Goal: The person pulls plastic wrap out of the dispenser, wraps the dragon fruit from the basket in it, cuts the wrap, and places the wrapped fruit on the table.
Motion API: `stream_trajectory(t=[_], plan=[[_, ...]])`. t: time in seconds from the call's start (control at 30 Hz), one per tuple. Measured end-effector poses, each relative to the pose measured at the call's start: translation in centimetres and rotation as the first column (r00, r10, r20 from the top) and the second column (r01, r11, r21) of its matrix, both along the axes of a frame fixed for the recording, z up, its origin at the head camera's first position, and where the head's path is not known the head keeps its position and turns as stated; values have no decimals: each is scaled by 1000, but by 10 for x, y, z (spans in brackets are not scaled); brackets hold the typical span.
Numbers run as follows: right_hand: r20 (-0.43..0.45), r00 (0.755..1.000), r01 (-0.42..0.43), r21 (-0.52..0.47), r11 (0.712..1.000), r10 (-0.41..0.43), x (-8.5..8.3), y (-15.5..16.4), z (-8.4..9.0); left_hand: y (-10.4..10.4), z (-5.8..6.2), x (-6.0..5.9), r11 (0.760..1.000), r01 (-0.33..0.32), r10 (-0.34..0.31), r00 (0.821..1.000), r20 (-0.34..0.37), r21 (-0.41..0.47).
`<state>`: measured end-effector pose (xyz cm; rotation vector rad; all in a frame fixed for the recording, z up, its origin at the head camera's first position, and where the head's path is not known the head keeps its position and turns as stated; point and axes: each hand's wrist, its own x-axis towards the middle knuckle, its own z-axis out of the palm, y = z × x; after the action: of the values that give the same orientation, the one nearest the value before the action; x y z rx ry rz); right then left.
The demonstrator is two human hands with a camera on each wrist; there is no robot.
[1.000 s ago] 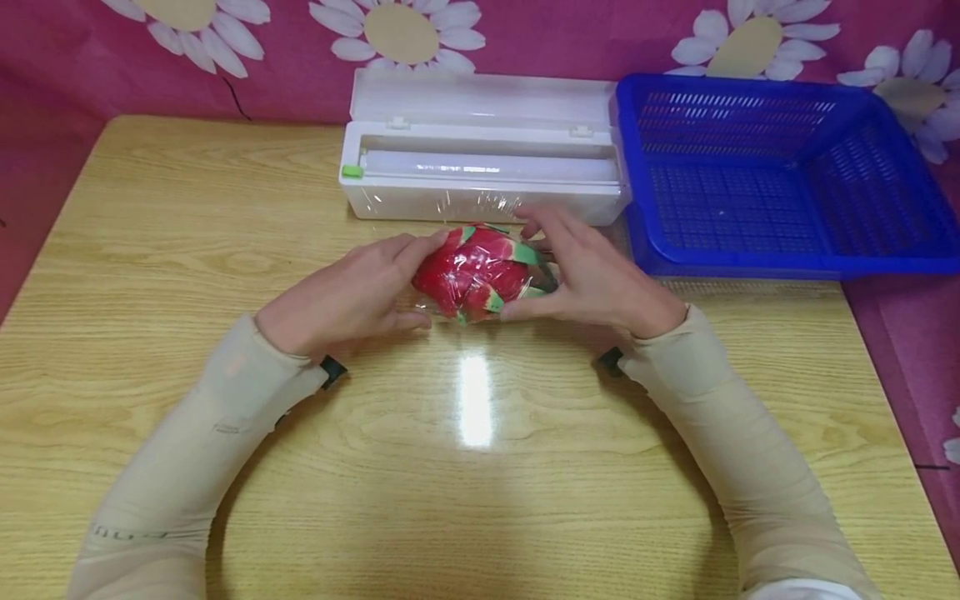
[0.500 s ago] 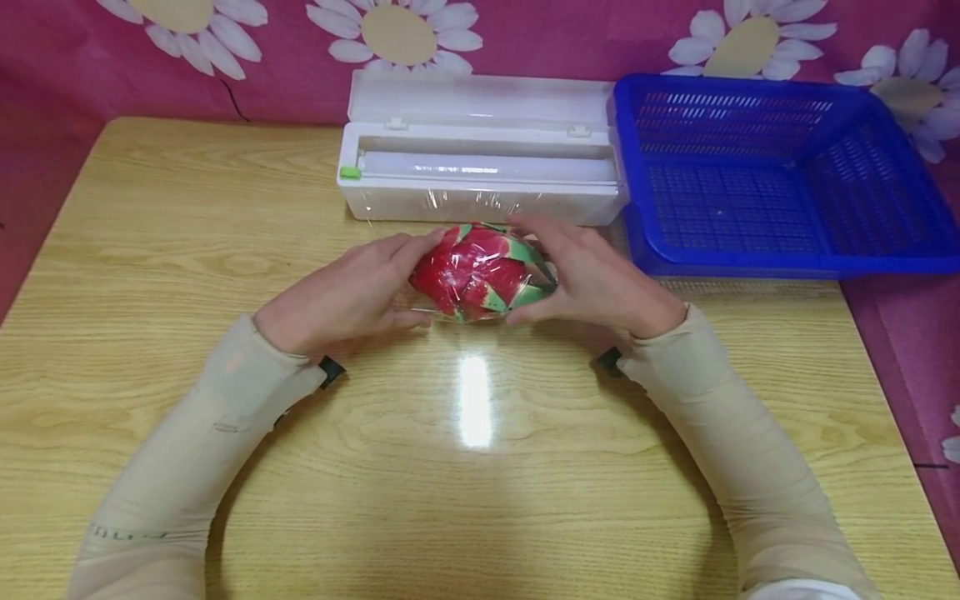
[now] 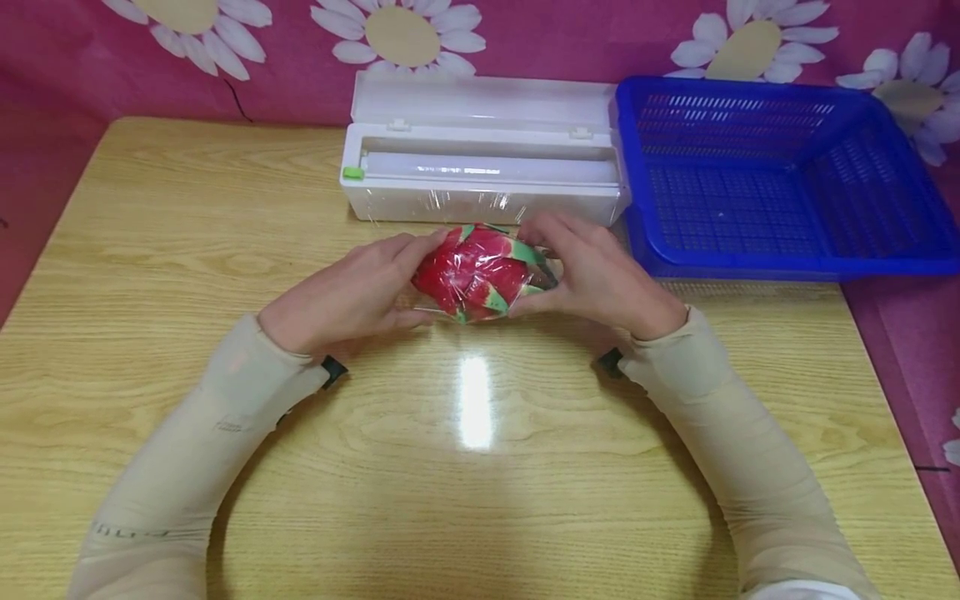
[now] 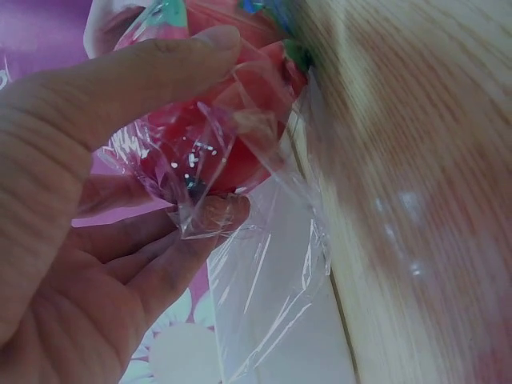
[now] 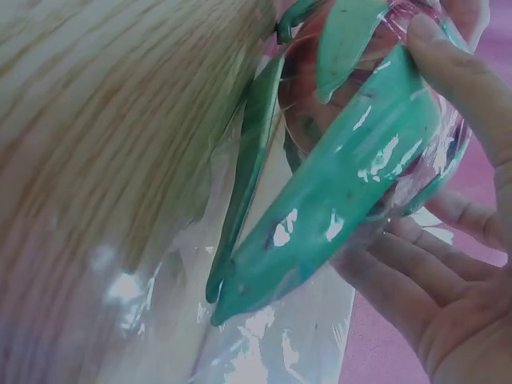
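Note:
A red dragon fruit [image 3: 483, 271] with green scales sits at the middle of the table, covered in shiny clear cling film [image 4: 276, 264]. My left hand [image 3: 348, 287] holds its left end, thumb on the near side and fingers behind. At the opposite end, my right hand [image 3: 600, 271] grips the fruit by the long green scales [image 5: 336, 192], its thumb also towards me. Film stretches from behind the fruit to the white dispenser box [image 3: 480, 204], where the film roll [image 3: 480, 168] lies under a raised lid. The fruit's underside is hidden in the head view.
A blue plastic basket [image 3: 750, 260] stands right of the dispenser box, nearly against it. The wooden table [image 3: 480, 517] reaches back to a pink flowered cloth [image 3: 555, 37]. A green tab [image 3: 352, 173] shows at the box's left corner.
My right fingers shift on the far side of the fruit and now curl more, while the right thumb moves slightly. The left hand and the fruit stay nearly in place.

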<state>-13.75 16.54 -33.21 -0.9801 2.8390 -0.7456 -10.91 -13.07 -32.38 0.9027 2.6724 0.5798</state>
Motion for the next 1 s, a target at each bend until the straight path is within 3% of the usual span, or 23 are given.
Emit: stream_trajectory(t=[0.27, 0.5, 0.8, 1.0], plan=[[-9, 1000, 3, -33, 999, -3, 0, 1, 0, -1, -2, -1, 1000, 16, -16, 999, -37, 20], [-17, 1000, -6, -35, 999, 6, -1, 1, -1, 0, -2, -2, 1000, 4, -4, 1000, -22, 21], [-1, 1000, 7, 114, 993, -7, 2, -6, -4, -2, -6, -4, 999, -10, 10, 1000, 2, 40], [-49, 998, -30, 176, 984, 39, 4, -5, -4, -3, -5, -5, 1000, -19, 19, 999, 50, -6]])
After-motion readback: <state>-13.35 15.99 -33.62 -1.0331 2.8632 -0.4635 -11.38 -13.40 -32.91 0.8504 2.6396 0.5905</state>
